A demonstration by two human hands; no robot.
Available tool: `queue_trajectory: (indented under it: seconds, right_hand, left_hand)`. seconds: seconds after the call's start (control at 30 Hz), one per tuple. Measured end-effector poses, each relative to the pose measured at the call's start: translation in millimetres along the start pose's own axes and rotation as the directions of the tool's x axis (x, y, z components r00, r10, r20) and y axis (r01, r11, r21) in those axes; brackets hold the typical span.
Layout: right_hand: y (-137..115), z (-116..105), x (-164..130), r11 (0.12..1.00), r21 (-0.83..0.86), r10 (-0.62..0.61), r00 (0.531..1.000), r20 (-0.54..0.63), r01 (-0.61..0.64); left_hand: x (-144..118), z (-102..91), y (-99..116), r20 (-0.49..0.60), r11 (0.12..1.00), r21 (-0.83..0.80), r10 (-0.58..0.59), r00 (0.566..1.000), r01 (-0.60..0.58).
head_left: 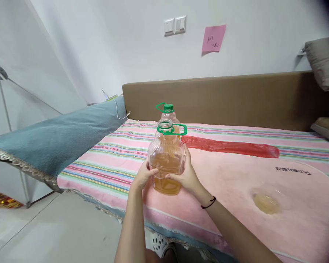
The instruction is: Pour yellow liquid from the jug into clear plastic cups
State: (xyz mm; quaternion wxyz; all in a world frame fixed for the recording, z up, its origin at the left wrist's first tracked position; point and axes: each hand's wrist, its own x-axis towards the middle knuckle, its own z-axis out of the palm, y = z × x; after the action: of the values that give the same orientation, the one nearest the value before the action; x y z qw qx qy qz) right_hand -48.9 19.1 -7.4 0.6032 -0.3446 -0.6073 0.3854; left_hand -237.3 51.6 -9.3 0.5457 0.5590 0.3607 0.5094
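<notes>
Both hands are wrapped round a clear plastic jug (166, 162), roughly half full of amber liquid. Its neck has no cap, and a green ring handle sticks out to the right. My left hand (143, 176) grips the lower left side, thumb across the front. On the right side, my right hand (188, 177) holds it the same way. The jug is upright over a pink mat (224, 190); its base looks to be on the mat. A second jug (174, 118) with a green cap (168, 107) stands directly behind, mostly hidden.
A clear container (265, 203) with pale yellow liquid sits on the mat at right. A red plastic bag (230, 147) lies stretched along the striped sheet (106, 164). Behind is a brown headboard (222, 98); a blue-grey padded cover (71, 131) lies at left.
</notes>
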Motion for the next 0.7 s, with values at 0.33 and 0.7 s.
queue_trajectory:
  seconds: [0.33, 0.7]
  right_hand:
    - [-77, -183, -35, 0.944, -0.317, -0.192, 0.928, -0.319, 0.087]
    - [-27, -328, -122, 0.812, -0.476, 0.108, 0.888, -0.448, -0.339]
  left_hand:
    - [-17, 8.2, 10, -0.092, 0.984, 0.163, 0.09, 0.992, -0.074]
    - [-40, 71.8, 47, -0.264, 0.51, 0.548, 0.857, 0.442, -0.663]
